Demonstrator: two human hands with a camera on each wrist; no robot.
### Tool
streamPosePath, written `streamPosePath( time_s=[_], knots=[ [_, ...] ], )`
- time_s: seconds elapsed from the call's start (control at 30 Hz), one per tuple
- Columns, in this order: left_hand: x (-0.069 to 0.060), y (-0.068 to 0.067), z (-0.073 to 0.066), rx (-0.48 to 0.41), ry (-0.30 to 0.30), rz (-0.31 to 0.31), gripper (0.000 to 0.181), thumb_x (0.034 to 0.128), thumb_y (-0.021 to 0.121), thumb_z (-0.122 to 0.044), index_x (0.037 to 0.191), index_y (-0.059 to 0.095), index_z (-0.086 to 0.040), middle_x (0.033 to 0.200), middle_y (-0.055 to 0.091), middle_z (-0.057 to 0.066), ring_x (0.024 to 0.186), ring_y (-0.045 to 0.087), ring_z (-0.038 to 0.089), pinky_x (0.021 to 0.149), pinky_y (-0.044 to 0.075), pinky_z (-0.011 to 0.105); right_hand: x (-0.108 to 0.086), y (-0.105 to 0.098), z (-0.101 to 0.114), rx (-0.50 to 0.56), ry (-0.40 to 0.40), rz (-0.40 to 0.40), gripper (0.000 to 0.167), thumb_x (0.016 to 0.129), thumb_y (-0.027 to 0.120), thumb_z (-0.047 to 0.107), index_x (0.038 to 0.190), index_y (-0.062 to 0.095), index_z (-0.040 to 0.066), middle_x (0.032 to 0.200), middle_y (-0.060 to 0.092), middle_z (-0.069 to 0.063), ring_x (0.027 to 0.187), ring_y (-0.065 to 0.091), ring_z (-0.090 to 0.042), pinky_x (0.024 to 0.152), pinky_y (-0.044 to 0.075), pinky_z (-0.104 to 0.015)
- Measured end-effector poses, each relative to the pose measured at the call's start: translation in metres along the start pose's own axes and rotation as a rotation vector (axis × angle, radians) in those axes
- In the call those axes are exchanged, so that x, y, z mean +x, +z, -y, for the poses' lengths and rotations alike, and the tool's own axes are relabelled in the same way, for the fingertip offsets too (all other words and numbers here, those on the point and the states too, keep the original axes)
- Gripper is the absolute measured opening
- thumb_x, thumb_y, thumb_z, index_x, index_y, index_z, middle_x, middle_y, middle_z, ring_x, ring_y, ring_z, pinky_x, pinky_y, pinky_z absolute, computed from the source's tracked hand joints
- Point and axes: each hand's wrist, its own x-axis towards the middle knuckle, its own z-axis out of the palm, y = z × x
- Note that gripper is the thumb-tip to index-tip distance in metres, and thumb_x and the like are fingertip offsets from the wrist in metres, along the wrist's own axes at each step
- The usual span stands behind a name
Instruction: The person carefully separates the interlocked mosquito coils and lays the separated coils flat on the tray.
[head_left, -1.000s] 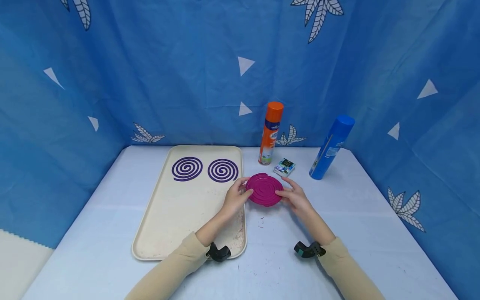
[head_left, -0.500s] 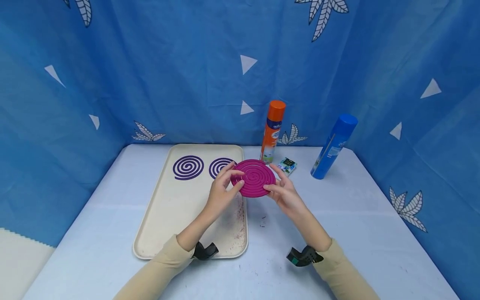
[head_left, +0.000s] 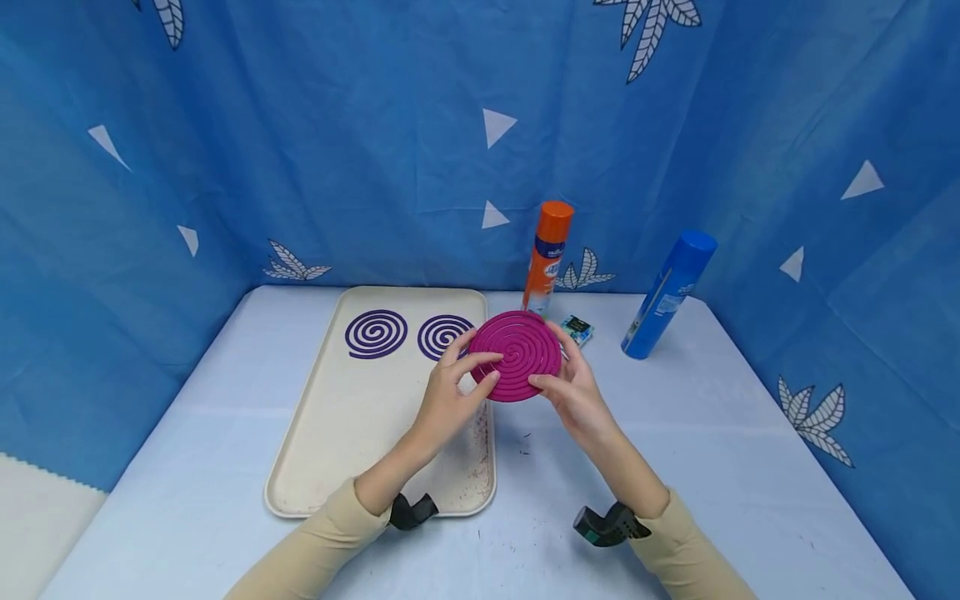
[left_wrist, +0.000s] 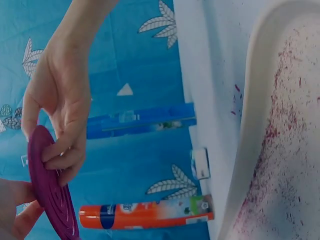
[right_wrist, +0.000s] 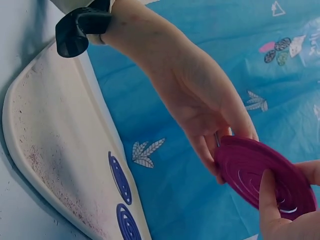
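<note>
A magenta mosquito coil [head_left: 516, 357], apparently of nested spirals, is held up above the table, its flat face tilted toward the head camera. My left hand [head_left: 444, 398] holds its left side, with fingers at the edge and a fingertip over the face. On the opposite side my right hand [head_left: 583, 402] pinches the rim, thumb on the face and other fingers behind. Two purple mosquito coils [head_left: 376, 334] lie apart at the far end of the cream tray [head_left: 352, 425]; the right-hand one is partly covered by my left fingers. In the right wrist view, the magenta coil [right_wrist: 250, 165] sits between both hands.
Behind the hands stand an orange spray can [head_left: 550, 250] and, farther right, a leaning blue spray can [head_left: 667, 296]. A small patterned box [head_left: 579, 328] is partly hidden by my right hand. Reddish crumbs dot the tray and table. A blue curtain [head_left: 360, 167] hangs behind.
Both hands have raised the magenta coil from lower over the table and tilted its face up toward the head camera. The left fingers have shifted onto its face. The purple coils stay put.
</note>
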Motion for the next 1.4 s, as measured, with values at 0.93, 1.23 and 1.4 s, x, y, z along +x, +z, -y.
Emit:
streamPosePath(
  time_s=[0.93, 1.23, 1.4],
  knots=[
    [-0.009, 0.01, -0.013, -0.057, -0.194, 0.095, 0.047, 0.0941, 0.057, -0.034, 0.14, 0.047, -0.029, 0.151, 0.03, 0.013, 0.109, 0.053, 0.021, 0.077, 0.05, 0.024, -0.014, 0.017, -0.01, 0.056, -0.158, 0.047, 0.052, 0.102, 0.041, 0.015, 0.148, 0.019, 0.009, 0.127, 0.051, 0.003, 0.116, 0.055, -0.008, 0.096, 0.052, -0.023],
    [-0.008, 0.006, -0.012, -0.011, -0.175, 0.037, 0.045, 0.0891, 0.064, -0.036, 0.131, 0.057, -0.021, 0.132, 0.041, 0.009, 0.112, 0.045, 0.021, 0.083, 0.051, 0.036, -0.012, 0.018, -0.021, -0.09, -0.199, 0.065, 0.056, 0.101, 0.042, 0.016, 0.151, 0.017, 0.012, 0.125, 0.055, 0.007, 0.119, 0.051, -0.007, 0.095, 0.051, -0.022],
    [-0.005, 0.005, -0.007, -0.126, -0.152, 0.038, 0.038, 0.0839, 0.072, -0.029, 0.119, 0.063, -0.017, 0.149, 0.036, 0.009, 0.139, 0.034, 0.03, 0.105, 0.043, 0.054, -0.01, 0.018, -0.024, -0.09, -0.198, -0.013, 0.053, 0.099, 0.048, 0.008, 0.148, 0.028, 0.01, 0.116, 0.064, 0.011, 0.111, 0.059, -0.005, 0.096, 0.05, -0.02]
  ],
)
